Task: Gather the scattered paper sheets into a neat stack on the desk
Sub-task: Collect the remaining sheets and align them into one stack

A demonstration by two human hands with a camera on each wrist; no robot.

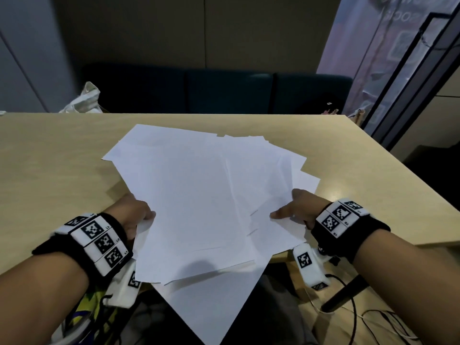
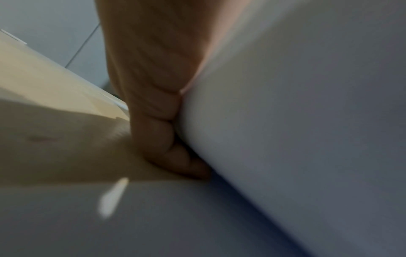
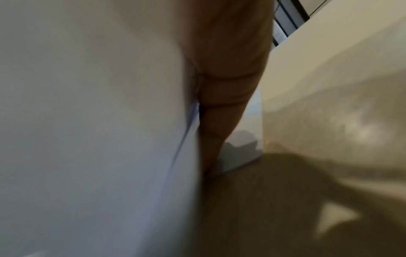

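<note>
Several white paper sheets (image 1: 199, 192) lie fanned in a loose, uneven pile on the light wooden desk (image 1: 49, 155), with corners hanging over the near edge. My left hand (image 1: 138, 216) grips the pile's left side, thumb on top and fingers under the sheets (image 2: 285, 139). My right hand (image 1: 296, 210) holds the right side, thumb pressed on top. In the right wrist view the fingers (image 3: 222, 104) run down behind the sheets (image 3: 87, 139). Both wrist views are blurred.
A dark blue bench (image 1: 224, 93) stands behind the desk. On its left end lies a pale cloth bag (image 1: 84, 100). The desk's right edge (image 1: 398, 170) drops off near a black-framed glass partition (image 1: 410, 78). Cables (image 1: 361, 317) lie on the floor at lower right.
</note>
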